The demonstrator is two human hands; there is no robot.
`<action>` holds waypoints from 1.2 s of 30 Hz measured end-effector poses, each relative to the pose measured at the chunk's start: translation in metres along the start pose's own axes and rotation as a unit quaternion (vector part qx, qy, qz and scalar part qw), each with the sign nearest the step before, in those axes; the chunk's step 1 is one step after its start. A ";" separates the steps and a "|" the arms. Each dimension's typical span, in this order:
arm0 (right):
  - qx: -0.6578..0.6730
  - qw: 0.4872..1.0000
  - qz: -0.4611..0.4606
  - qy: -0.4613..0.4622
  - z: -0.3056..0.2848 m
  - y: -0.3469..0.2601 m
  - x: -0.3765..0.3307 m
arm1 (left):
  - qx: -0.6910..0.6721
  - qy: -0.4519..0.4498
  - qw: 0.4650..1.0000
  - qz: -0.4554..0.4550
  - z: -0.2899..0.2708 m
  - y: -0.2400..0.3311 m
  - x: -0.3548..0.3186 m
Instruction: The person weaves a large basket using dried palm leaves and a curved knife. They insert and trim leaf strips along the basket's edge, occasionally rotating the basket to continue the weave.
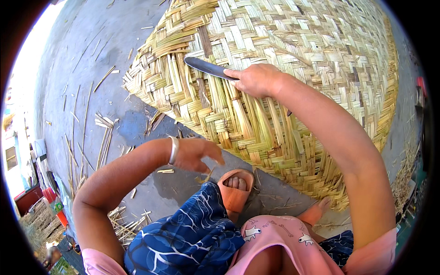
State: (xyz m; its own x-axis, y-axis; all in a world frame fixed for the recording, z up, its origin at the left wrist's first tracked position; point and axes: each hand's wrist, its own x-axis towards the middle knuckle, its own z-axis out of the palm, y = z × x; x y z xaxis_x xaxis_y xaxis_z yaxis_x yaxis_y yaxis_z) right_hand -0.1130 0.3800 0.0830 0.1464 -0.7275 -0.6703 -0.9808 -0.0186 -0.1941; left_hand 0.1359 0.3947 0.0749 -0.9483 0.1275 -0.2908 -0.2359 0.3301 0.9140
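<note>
Across the near left part of the woven mat (316, 59), the dark blade (208, 68) points left and slightly away from the person, its long axis running roughly the same way as the mat's near edge. From where I stand, I can't tell whether it touches the strips under it. The right hand (260, 80) is the nearer one to it: closed around its right end, over the mat, one finger stretched along it. The left hand (195, 154) hangs outside that edge, over the grey floor (59, 101), so the mat lies ahead of it and to its right. Its fingers are loosely parted and a little blurred, and I see nothing gripped in them. A bracelet (173, 150) circles that wrist. Just beside the left hand is an orange sandal (234, 199); loose straw (105, 137) lies farther left.
</note>
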 end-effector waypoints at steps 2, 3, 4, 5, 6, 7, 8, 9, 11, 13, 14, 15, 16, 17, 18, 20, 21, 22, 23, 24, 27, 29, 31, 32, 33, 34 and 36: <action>0.006 1.000 0.008 0.011 -0.013 0.000 -0.013 | -0.028 0.119 0.983 -0.140 -0.014 -0.004 -0.012; 0.005 0.999 -0.011 0.040 -0.019 0.000 -0.020 | -0.079 0.188 0.953 -0.225 -0.034 -0.007 -0.014; 0.004 0.997 -0.028 0.068 -0.022 0.004 -0.028 | -0.229 0.309 0.893 -0.234 -0.043 -0.024 -0.016; 0.003 0.995 -0.041 0.096 -0.028 0.010 -0.036 | -0.208 0.395 0.854 -0.266 -0.059 -0.028 -0.011; 0.045 0.993 -0.043 0.096 -0.038 0.008 -0.048 | -0.210 0.456 0.825 -0.260 -0.069 -0.036 -0.009; 0.107 0.987 -0.058 0.106 -0.046 0.007 -0.059 | -0.205 0.484 0.807 -0.270 -0.078 -0.043 -0.007; 0.171 0.976 -0.069 0.114 -0.049 0.009 -0.069 | -0.230 0.501 0.794 -0.254 -0.082 -0.047 0.001; 0.234 0.961 -0.080 0.121 -0.054 0.006 -0.081 | -0.256 0.517 0.781 -0.239 -0.084 -0.050 0.007; 0.359 0.930 -0.069 0.044 -0.065 -0.013 -0.112 | -0.279 0.493 0.783 -0.257 -0.085 -0.057 0.013; 0.481 0.874 -0.075 0.002 -0.052 -0.026 -0.130 | -0.305 0.457 0.790 -0.273 -0.085 -0.066 0.017; 0.512 0.854 -0.093 -0.014 -0.037 -0.030 -0.129 | -0.321 0.435 0.792 -0.283 -0.082 -0.073 0.015; 0.546 0.831 -0.106 -0.026 -0.021 -0.031 -0.130 | -0.335 0.408 0.799 -0.290 -0.083 -0.063 0.020; 0.561 0.821 -0.104 -0.026 -0.006 -0.034 -0.129 | -0.330 0.406 0.802 -0.288 -0.081 -0.052 0.025; 0.561 0.822 -0.099 -0.021 0.005 -0.040 -0.124 | -0.325 0.437 0.791 -0.277 -0.069 -0.081 0.022; 0.564 0.821 -0.092 -0.017 0.018 -0.041 -0.117 | -0.246 0.463 0.792 -0.313 -0.065 -0.079 0.025; 0.562 0.825 -0.066 -0.009 0.032 -0.047 -0.107 | -0.124 0.519 0.788 -0.307 -0.057 -0.078 0.033; 0.556 0.830 -0.048 -0.005 0.035 -0.050 -0.105 | -0.084 0.551 0.786 -0.267 -0.054 -0.080 0.036; 0.582 0.812 -0.044 -0.010 0.038 -0.051 -0.103 | -0.046 0.544 0.787 -0.285 -0.051 -0.082 0.037; 0.608 0.793 -0.032 -0.029 0.039 -0.050 -0.102 | 0.025 0.543 0.786 -0.296 -0.054 -0.069 0.039; 0.632 0.773 -0.020 -0.049 0.039 -0.049 -0.102 | -0.017 0.542 0.785 -0.301 -0.054 -0.074 0.042; 0.648 0.757 -0.016 -0.076 0.039 -0.047 -0.096 | -0.184 0.512 0.790 -0.281 -0.060 -0.084 0.038; 0.617 0.783 -0.013 -0.074 0.036 -0.046 -0.092 | -0.243 0.523 0.776 -0.254 -0.058 -0.084 0.033; 0.561 0.826 0.002 -0.062 0.031 -0.048 -0.086 | -0.239 0.576 0.748 -0.230 -0.048 -0.078 0.030; 0.520 0.853 -0.001 -0.046 0.030 -0.050 -0.080 | -0.221 0.578 0.742 -0.259 -0.044 -0.080 0.027; 0.479 0.877 -0.005 -0.030 0.031 -0.050 -0.072 | -0.226 0.581 0.734 -0.269 -0.043 -0.081 0.027; 0.447 0.894 -0.018 -0.011 0.037 -0.049 -0.064 | -0.230 0.585 0.726 -0.280 -0.043 -0.083 0.029; 0.389 0.920 -0.048 0.032 0.052 -0.047 -0.045 | -0.216 0.581 0.719 -0.316 -0.047 -0.076 0.035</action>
State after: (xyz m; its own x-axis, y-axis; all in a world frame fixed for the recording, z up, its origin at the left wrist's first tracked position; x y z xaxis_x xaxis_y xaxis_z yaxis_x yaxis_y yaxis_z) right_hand -0.0670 0.4495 0.0847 0.1950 -0.7868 -0.5856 -0.5718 0.3939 -0.7197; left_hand 0.1106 0.3303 0.0083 -0.1015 -0.8693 -0.4837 -0.5034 -0.3745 0.7787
